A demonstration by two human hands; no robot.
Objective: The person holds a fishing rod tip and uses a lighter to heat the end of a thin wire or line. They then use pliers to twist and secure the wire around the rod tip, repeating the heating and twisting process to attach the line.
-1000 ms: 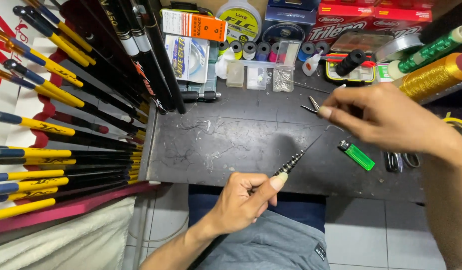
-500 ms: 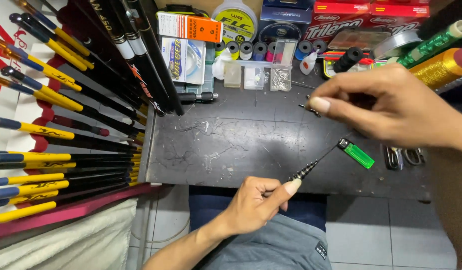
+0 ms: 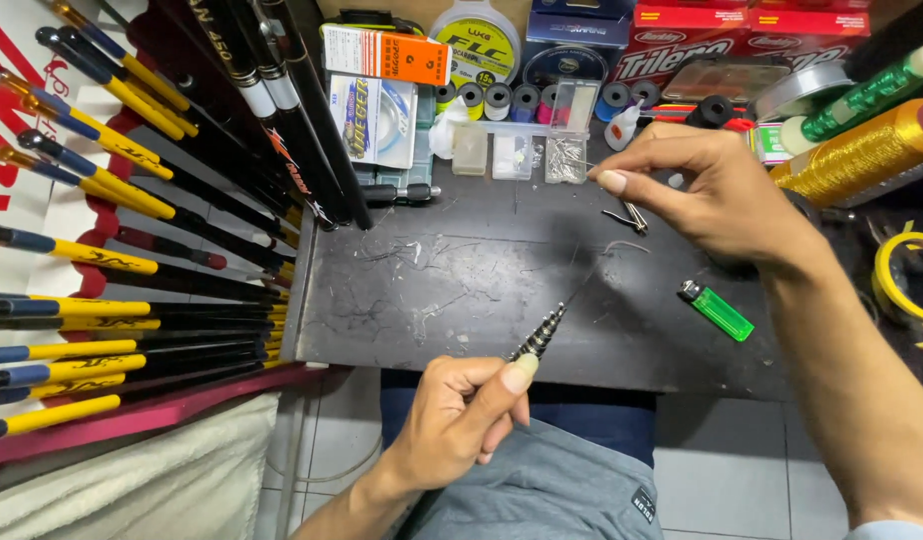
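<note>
- The fishing rods fan out on a rack at nine o'clock of the desk, yellow and blue handles over black blanks; no hand touches them.
- The left hand, at six o'clock below the desk's near edge, is clenched on a thin telescopic rod tip, thumb pressed along its stepped, ringed base.
- That rod tip rises toward one o'clock and thins to a hair-fine end, which the pictures lose near the right hand. It looks very light, springy rather than stiff, and probably easy to snap at the fine end; the thicker ringed base, where the thumb already sits, seems the safest place to grip.
- The right hand, at one o'clock above the desk, has its forefinger and thumb pinched together; whether it holds the fine end or a small part cannot be told.
- Small metal guides lie on the desk just under that hand: tiny, hard, likely slippery to pick up.
- A green lighter lies at three o'clock, apart from both hands.
</note>
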